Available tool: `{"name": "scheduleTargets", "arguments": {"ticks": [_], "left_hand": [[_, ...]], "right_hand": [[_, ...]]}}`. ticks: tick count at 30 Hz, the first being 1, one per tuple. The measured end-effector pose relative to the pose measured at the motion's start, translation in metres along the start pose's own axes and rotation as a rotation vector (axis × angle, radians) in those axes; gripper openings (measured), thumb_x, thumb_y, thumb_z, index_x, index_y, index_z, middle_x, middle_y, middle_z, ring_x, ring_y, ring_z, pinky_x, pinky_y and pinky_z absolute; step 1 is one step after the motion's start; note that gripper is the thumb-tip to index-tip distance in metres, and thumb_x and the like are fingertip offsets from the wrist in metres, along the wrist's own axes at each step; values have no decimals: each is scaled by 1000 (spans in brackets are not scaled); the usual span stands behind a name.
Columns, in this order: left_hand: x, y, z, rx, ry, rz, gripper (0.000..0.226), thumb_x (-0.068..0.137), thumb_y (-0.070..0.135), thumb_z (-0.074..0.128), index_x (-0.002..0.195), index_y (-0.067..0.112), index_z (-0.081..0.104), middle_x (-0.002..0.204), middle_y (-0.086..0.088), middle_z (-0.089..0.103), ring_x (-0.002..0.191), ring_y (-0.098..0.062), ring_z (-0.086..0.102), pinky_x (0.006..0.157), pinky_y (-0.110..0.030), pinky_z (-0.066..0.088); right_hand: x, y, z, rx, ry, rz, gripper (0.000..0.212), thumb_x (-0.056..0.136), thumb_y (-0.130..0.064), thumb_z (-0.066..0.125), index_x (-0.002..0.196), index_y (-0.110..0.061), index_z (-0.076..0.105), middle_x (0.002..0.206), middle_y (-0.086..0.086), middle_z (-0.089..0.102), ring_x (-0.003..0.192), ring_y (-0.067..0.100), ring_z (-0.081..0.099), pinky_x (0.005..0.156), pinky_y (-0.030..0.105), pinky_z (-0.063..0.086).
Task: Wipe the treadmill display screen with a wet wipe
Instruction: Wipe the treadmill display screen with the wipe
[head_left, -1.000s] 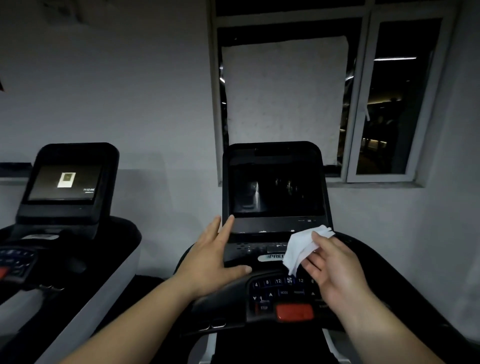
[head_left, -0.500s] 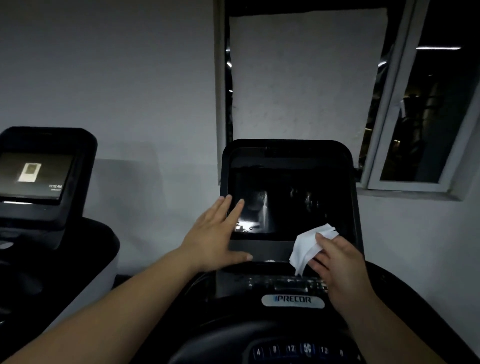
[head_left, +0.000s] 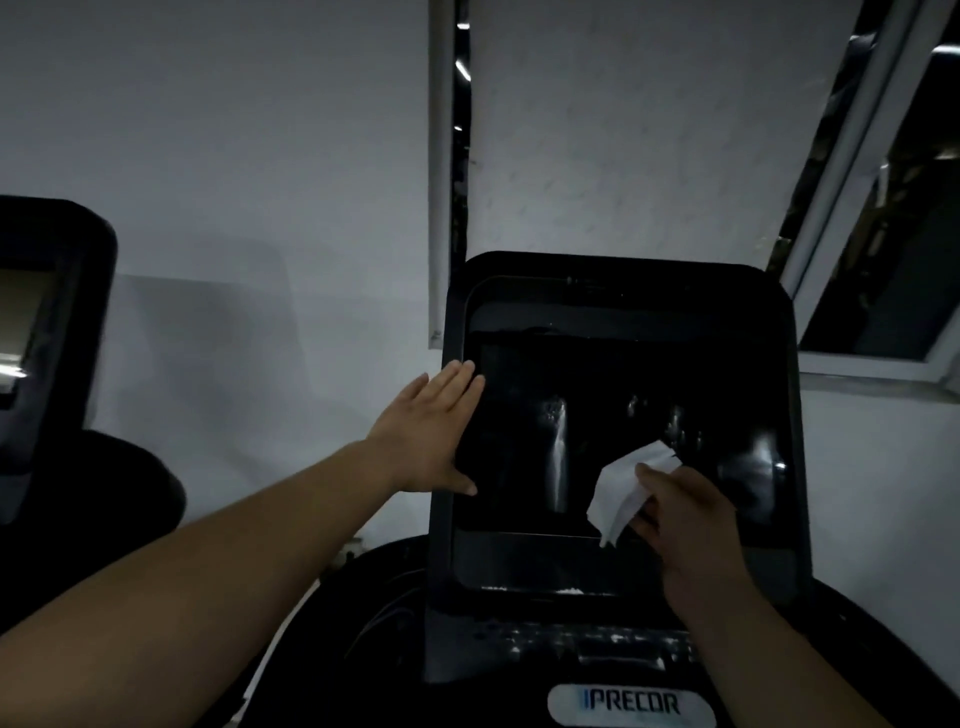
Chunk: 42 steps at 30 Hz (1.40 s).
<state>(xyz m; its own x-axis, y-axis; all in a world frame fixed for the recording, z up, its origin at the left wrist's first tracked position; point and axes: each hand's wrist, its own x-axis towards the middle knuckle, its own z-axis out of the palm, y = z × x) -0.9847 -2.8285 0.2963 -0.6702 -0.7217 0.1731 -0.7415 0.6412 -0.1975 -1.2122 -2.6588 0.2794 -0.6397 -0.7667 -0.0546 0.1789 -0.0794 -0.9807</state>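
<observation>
Head view: the dark treadmill screen (head_left: 613, 441) is framed dead centre. The left hand (head_left: 426, 441) is laid flat with straight fingers on the screen's left edge. A crumpled white wipe (head_left: 621, 488) is pinched by the right hand (head_left: 685, 519), low on the screen's right. A second treadmill's console (head_left: 47, 332) is seen far left.

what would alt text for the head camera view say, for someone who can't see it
A person's right hand holds a crumpled white wet wipe at the lower right of a dark treadmill display screen, while the left hand lies flat, fingers straight, on the screen's left edge. Below is a Precor logo; a second treadmill console stands at far left before a white wall.
</observation>
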Motion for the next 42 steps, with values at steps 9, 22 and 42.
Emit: {"name": "scheduleTargets", "arguments": {"ticks": [9,22,42], "left_hand": [[43,-42,32,152,-4,65,135,77,79,61,157,9,-23,165,-13,-28,154,-25,-22,127,-47,-5],[47,-36,43,94,64,22,137,78,74,65,153,11,-30,160,-11,-36,154,-24,-23,127,-46,-2],[49,-39,50,22,76,52,141,75,74,68,152,13,-34,161,-11,-38,152,-24,-27,127,-42,-3]], "right_hand": [[69,14,51,-133,201,-112,19,95,-13,67,77,-7,64,86,17,68,96,41,67,89,54,56],[155,60,112,-1193,226,-1142,19,81,-6,74,100,-5,72,110,15,76,104,34,68,81,39,59],[177,57,94,-1523,22,-1025,55,110,-41,25,156,-14,37,165,18,27,155,37,16,123,51,21]]}}
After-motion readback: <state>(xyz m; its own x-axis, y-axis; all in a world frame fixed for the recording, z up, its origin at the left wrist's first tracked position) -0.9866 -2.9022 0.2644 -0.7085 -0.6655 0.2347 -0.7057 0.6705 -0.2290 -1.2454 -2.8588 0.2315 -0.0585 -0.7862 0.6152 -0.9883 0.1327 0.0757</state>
